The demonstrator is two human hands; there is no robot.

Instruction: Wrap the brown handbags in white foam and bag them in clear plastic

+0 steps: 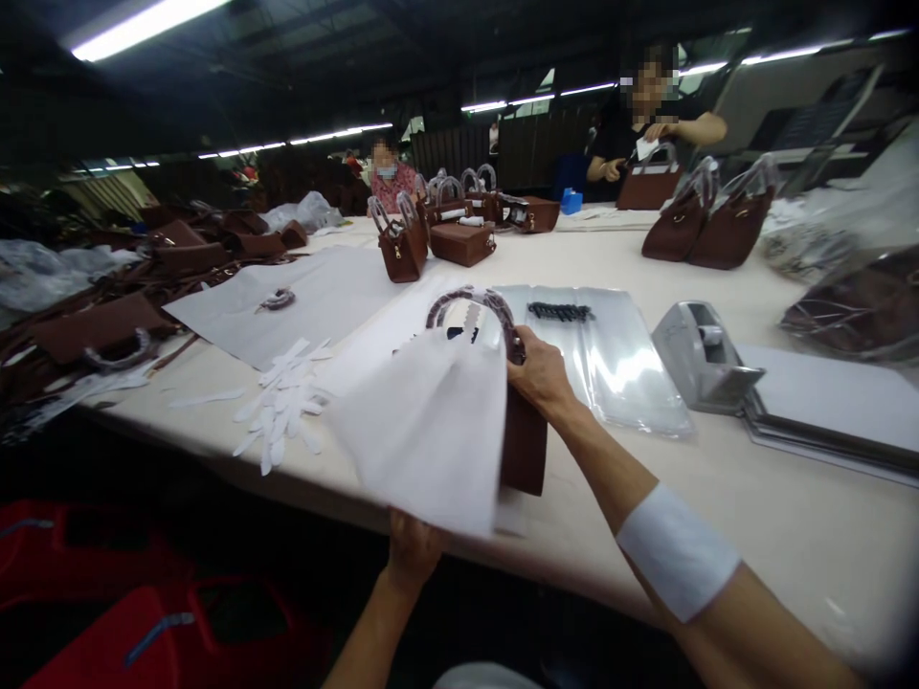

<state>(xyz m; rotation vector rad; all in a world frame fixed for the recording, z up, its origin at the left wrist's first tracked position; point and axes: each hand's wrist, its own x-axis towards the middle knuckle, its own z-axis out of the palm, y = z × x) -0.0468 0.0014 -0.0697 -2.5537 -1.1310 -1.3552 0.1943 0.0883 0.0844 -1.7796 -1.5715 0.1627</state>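
The bag is brown, and its handles are dark brown. The paper in front of it is plain white. The little strips are white too. The bench is cream. The tape holder is grey. The small box is bright blue. The plastic tubs are red. One person's top is pink with a speckled pattern. Another person's shirt is black.
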